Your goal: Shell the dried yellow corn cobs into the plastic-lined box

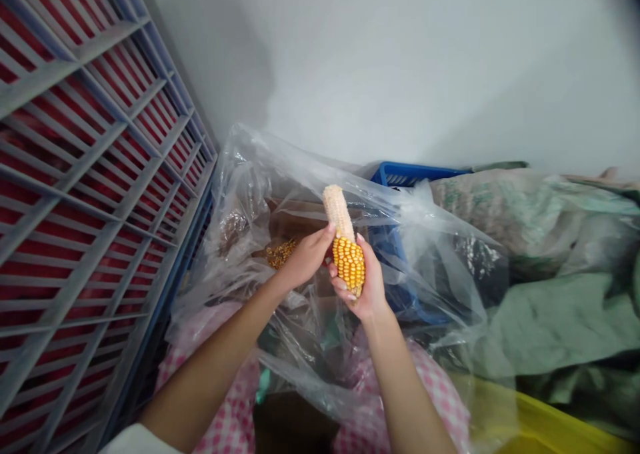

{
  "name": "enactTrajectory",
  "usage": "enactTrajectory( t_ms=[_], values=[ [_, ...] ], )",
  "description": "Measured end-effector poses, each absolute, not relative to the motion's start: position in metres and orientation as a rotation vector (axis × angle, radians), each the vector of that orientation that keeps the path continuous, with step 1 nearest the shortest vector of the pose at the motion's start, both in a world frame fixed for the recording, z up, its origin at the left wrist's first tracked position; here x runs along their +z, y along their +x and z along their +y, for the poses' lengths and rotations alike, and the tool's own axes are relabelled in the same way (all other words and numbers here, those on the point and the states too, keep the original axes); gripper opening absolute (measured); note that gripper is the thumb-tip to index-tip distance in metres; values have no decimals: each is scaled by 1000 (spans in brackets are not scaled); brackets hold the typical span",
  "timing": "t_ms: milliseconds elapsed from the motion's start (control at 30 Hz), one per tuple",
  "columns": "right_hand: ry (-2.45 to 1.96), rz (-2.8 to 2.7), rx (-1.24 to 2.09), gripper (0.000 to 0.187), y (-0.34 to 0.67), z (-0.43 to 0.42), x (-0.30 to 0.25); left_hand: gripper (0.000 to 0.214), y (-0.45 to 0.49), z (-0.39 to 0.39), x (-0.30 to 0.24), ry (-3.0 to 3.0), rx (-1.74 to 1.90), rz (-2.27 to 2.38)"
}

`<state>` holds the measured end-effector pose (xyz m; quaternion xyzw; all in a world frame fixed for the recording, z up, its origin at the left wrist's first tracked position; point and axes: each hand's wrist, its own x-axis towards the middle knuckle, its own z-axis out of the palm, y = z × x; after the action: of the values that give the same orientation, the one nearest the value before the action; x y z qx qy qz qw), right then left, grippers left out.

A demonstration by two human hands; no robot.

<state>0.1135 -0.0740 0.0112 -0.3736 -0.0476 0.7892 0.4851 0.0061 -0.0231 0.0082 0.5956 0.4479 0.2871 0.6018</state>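
An ear of corn [349, 265] is held up in front of me, tilted slightly. Its upper part is bare pale cob, while yellow kernels still cover the lower part. My right hand [369, 282] wraps round the kernel-covered lower end. My left hand [311, 255] presses its thumb against the ear where kernels meet bare cob; its other fingers are curled and partly hidden. Beneath the hands spreads a clear plastic bag [285, 157], opened wide. Loose corn kernels [281, 253] lie in a small heap inside it, left of the ear.
Stacked slatted crates [90, 147] with red behind the slats rise on the left. A blue basket [420, 173] stands behind the bag at right. Woven sacks [540, 214] and a green cloth [565, 321] lie on the right, above a yellow bin [550, 421]. A white wall [375, 61] closes off the back.
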Motion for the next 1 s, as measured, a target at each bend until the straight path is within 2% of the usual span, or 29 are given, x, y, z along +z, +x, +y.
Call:
enactTrajectory(
  t_ms=[200,800,1000],
  values=[
    [-931,-141,1925,44,119,-74,11,42,5,-19,4,1367,628,895],
    [-948,-127,1950,51,110,-79,7,46,9,-23,-2,1457,630,1138],
    [-942,-157,1877,45,109,-77,8,48,9,-24,3,1453,688,1096]
  ],
)
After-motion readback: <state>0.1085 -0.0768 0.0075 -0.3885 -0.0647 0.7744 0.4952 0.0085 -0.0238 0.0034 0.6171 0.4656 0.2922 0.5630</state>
